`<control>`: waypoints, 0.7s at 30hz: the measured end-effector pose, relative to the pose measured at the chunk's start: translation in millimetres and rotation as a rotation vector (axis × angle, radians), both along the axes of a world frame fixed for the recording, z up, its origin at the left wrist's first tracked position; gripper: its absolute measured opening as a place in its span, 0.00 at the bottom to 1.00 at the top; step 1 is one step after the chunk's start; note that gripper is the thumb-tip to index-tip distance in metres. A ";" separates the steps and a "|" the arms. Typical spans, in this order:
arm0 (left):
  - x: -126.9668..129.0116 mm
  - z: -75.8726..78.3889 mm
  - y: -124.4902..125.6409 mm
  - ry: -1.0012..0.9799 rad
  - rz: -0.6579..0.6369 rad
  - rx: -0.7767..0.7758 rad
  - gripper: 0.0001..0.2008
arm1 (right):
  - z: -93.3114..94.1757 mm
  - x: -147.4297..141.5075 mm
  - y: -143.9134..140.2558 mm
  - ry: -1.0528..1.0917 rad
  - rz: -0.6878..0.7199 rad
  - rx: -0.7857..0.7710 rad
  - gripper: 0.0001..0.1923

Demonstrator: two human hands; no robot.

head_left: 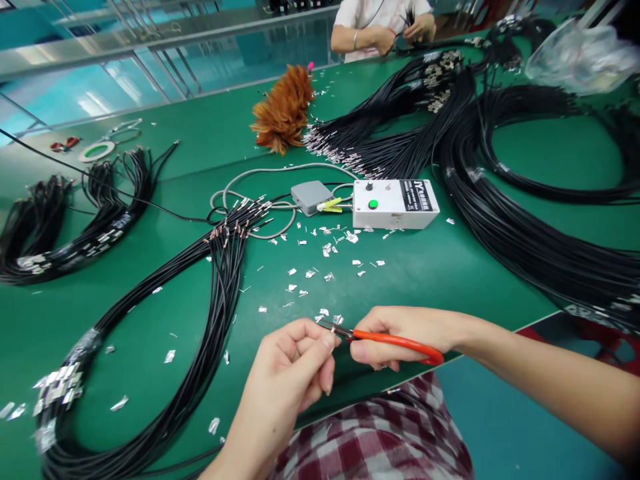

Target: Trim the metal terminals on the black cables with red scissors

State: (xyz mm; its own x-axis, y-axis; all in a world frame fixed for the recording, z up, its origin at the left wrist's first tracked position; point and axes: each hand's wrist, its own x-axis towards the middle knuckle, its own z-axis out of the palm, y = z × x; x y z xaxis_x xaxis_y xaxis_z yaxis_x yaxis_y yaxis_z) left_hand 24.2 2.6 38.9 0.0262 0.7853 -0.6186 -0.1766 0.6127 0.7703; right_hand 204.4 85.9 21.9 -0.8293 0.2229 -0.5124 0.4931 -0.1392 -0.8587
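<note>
A brown feather duster [283, 110] lies toward the far side of the green table [440, 280]. Nearer, a white box [393, 205] with a green button [373, 204] and a black label [417, 195] sits beside a small grey box [310, 197], a yellow clip [334, 205] between them. At the upper left, a ring-shaped roll [86, 155] rests near a red-handled tool [73, 142]. A crumpled clear plastic bag [580, 60] sits at the upper right. A person in a pale top [357, 17] is across the table.
</note>
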 end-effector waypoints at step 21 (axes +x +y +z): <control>-7.6 4.6 -3.2 -0.044 0.119 0.067 0.08 | -4.6 4.0 -11.1 -0.136 -0.045 0.208 0.25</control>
State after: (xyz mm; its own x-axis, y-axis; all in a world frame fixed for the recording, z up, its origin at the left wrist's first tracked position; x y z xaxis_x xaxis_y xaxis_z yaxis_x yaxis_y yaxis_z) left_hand 16.6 -0.6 43.5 -0.0439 0.8242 -0.5646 -0.2794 0.5324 0.7990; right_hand 208.4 74.8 17.3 -0.7429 0.3700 -0.5579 0.6033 0.0089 -0.7974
